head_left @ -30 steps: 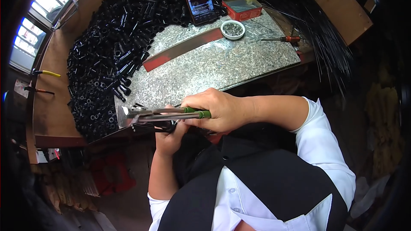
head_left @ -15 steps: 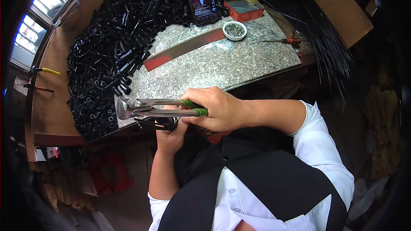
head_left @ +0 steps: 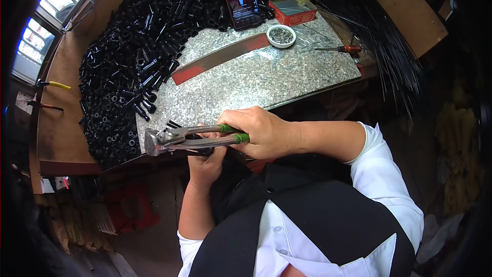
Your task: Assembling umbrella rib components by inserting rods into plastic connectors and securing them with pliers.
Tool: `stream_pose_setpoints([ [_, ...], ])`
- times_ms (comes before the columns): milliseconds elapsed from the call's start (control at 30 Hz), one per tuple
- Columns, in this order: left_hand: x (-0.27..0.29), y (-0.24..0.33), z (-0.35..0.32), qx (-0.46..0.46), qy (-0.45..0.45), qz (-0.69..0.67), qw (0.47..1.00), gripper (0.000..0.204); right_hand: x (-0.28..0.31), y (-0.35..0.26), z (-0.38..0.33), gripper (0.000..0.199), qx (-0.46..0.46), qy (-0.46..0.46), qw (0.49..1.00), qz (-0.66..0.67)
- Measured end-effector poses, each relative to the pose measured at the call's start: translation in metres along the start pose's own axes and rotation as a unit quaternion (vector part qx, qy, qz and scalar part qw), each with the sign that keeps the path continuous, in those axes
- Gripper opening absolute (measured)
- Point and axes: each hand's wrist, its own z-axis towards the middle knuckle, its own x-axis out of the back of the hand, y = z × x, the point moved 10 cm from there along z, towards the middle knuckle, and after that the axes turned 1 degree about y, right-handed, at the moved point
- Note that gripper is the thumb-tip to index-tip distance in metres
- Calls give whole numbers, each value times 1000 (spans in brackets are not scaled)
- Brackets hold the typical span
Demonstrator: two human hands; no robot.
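Note:
Just in front of my body, over the near edge of the stone-patterned board, my right hand [head_left: 261, 128] is wrapped round the green grips of a pair of steel end-cutting pincers [head_left: 177, 136]. Their broad head points left. Beneath them my left hand [head_left: 206, 168] is closed on a dark cylindrical part [head_left: 204, 152], partly covered by the pincers and my fingers. Thin black rods [head_left: 173, 124] stick out to the left beside the pincers' head. Whether the jaws touch a rod, I cannot tell.
A large heap of black tubular parts [head_left: 128, 56] covers the left and back. On the board [head_left: 302, 72] lie a curved brown-red strip [head_left: 220, 59] and a white bowl [head_left: 281, 44] of small metal bits. Behind are a phone [head_left: 241, 13], red tin [head_left: 300, 18], screwdriver [head_left: 350, 49] and black rods [head_left: 394, 66].
The pincers' head has moved slightly toward me and to the right. The black rods, earlier below the pincers, now show on their far side. My left hand has shifted a little.

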Motion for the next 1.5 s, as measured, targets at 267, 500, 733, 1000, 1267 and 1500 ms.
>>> stream_pose_setpoints([
  [267, 2, -8, -5, 69, 47, -34, 996, 12, 1, -2, -2, 23, -41, 9, 999, 17],
  [500, -1, 21, 9, 21, 52, -78, 995, 25, 33, -4, -4, 34, -75, 49, 994, 62],
  [733, 16, 19, 12, 17, 25, -155, 987, 32, 61, 14, -20, 36, -109, 120, 981, 105],
  [1000, 20, 8, 12, 42, -20, -245, 968, 51, 81, -34, -15, 34, 56, 70, 954, -285],
  [1267, 7, 8, 16, 78, -17, -220, 972, 50, 75, -51, -25, 27, 169, 134, 772, -597],
  [1500, 7, 4, 19, 72, 2, -176, 982, 55, 70, -48, -27, 27, 176, 130, 757, -615],
])
